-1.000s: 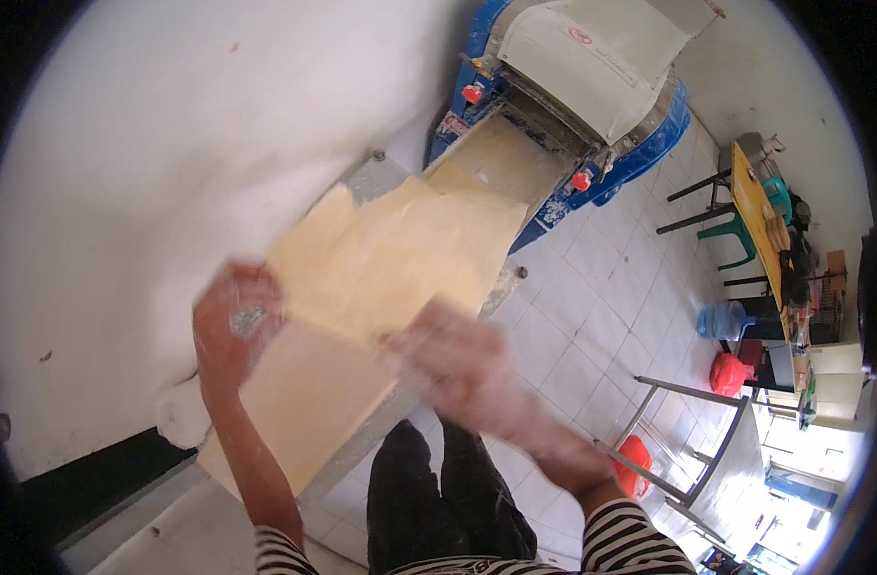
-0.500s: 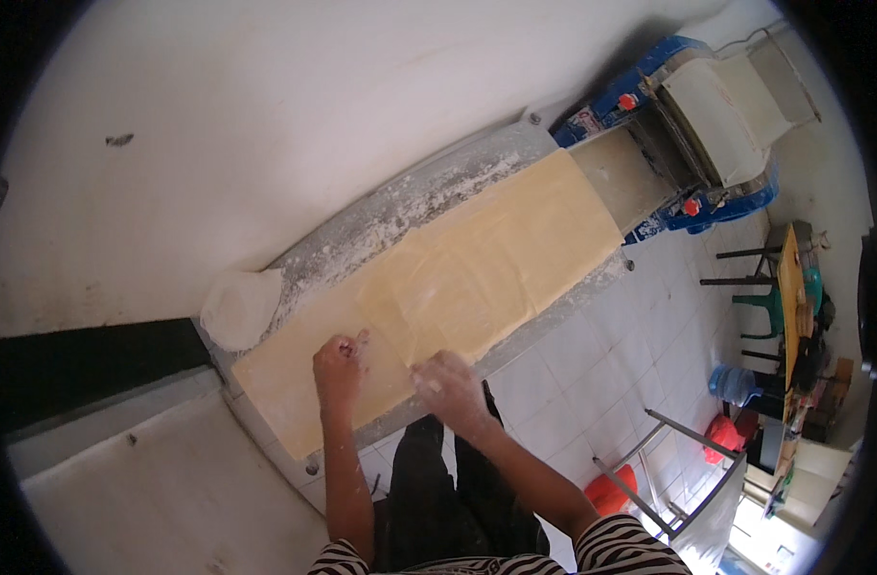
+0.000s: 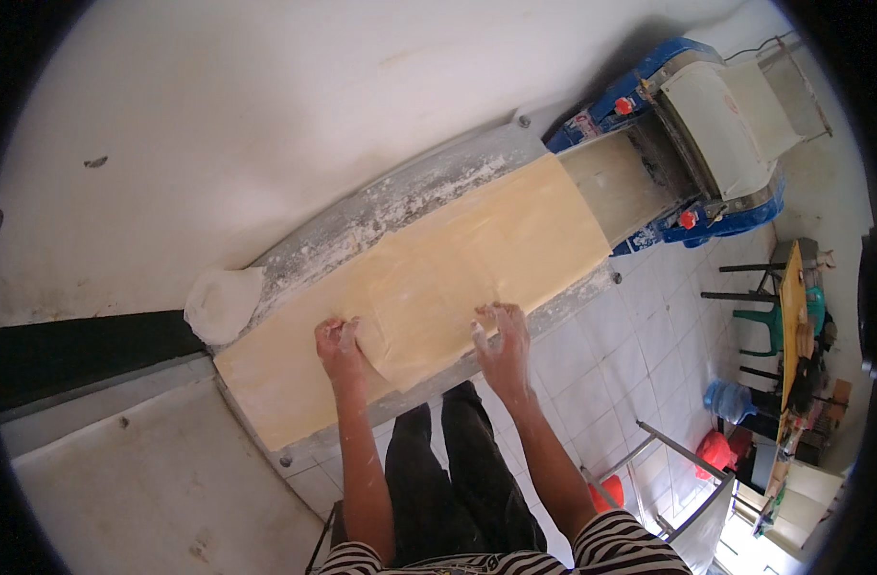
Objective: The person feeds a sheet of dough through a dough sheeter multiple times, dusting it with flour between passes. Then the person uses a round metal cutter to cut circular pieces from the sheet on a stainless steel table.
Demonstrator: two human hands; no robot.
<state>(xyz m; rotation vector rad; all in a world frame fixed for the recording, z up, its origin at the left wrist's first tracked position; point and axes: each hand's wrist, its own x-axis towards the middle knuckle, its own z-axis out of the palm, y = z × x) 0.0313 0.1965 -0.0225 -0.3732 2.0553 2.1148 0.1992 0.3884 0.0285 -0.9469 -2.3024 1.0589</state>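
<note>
A long, pale yellow dough sheet (image 3: 295, 388) lies along the floured metal table, with more layers of dough over its middle and right part. My left hand (image 3: 339, 353) is closed at the left edge of the upper layer, its thumb and curled fingers pinching the dough there. Over the near side of the sheet, my right hand (image 3: 505, 353) has its fingers bent and its thumb standing apart from them, the fingertips at the dough surface. White flour coats both hands, most thickly the right fingers. Whatever lies under the right fingertips is hidden.
Loose flour covers the table's far strip (image 3: 362, 225). At its left end sits a whitish rounded bundle (image 3: 223, 307). A blue roller machine (image 3: 669, 144) adjoins the right end. Further right are a metal frame (image 3: 664, 479), a blue water bottle (image 3: 730, 401) and a green stool (image 3: 774, 321).
My right hand has moved right and farther up over the dough, its fingers coming apart. The left hand has shifted slightly to the layer's edge. The upper dough layer looks flatter and smoother.
</note>
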